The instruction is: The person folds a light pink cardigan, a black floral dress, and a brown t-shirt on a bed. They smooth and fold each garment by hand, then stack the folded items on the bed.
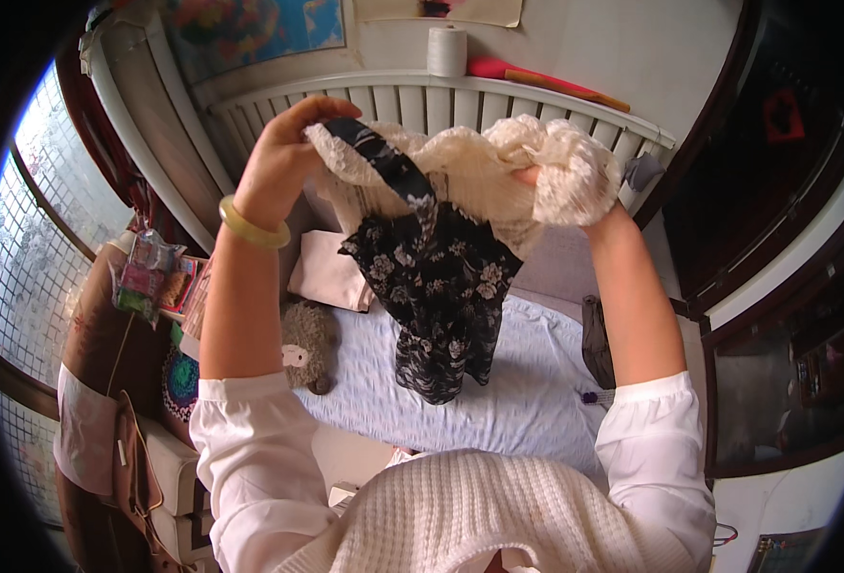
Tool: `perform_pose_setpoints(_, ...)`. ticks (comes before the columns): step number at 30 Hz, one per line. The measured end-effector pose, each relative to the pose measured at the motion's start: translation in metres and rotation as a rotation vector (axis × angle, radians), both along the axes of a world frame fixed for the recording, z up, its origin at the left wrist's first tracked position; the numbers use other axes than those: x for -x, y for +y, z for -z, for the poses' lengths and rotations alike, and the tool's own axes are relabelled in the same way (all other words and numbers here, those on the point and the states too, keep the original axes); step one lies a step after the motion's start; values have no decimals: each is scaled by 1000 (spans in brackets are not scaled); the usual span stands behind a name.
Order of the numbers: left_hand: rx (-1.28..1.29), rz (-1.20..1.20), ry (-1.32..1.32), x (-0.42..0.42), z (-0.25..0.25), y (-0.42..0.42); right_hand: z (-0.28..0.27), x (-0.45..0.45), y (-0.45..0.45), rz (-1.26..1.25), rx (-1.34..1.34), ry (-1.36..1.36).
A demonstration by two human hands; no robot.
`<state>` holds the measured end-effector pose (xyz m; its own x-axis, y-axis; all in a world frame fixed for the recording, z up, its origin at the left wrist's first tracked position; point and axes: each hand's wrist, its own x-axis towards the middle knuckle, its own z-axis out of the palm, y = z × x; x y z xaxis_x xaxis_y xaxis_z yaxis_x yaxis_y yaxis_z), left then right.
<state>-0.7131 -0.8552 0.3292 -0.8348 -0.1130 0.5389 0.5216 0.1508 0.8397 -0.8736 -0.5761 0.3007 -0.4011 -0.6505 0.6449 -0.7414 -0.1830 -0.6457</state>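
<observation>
Raised in front of me is a garment of cream crinkled fabric (457, 154) joined or layered with black floral fabric (450, 286). My left hand (289, 147), with a pale bangle (253, 223) at the wrist, grips its upper left edge beside a dark strap-like strip (379, 157). On the other side my right hand (529, 175) is mostly hidden inside bunched cream cloth; a bit of finger shows through. The black floral part hangs down between my arms, over a bed or couch with a light blue cover (536, 358).
A grey plush toy (311, 347) and a folded pale cloth (328, 268) lie left on the blue cover. Dark folded fabric (597, 344) is at its right edge. Behind stands a white radiator (386, 100) bearing a thread cone (447, 51). Plastic-wrapped packages (146, 276) sit far left.
</observation>
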Motion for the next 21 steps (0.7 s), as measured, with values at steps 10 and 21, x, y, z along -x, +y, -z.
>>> perform_pose_setpoints(10,973,-674,6,84,22,-49,74,124,-61,219,-55,29)
perform_pose_setpoints(21,721,-749,392,103,-11,-66,22,187,-85,-309,333,-441)
